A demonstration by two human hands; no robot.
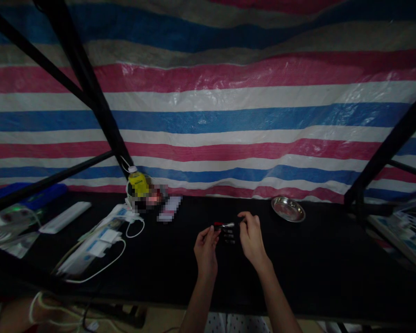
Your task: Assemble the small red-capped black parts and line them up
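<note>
My left hand (206,238) is closed around the dark end of a slim tool with a shiny metal shaft (228,225), perhaps a screwdriver. Its shaft points right, toward my other hand. Just beyond the tip, my right hand (250,231) has its thumb and forefinger bent close together; a small dark thing may be between them, too dim to name. Several small metallic pieces (229,236) lie in a short row on the black table under the tool. A bit of red (218,224) shows beside the tool.
A round metal dish (288,209) sits at the back right of the black table (319,263). On the left are a yellow-labelled bottle (138,181), a flat card-like thing (169,208) and power strips (93,245) with a white cable. Dark metal posts (97,101) frame both sides. A person's arm (17,314) shows bottom left.
</note>
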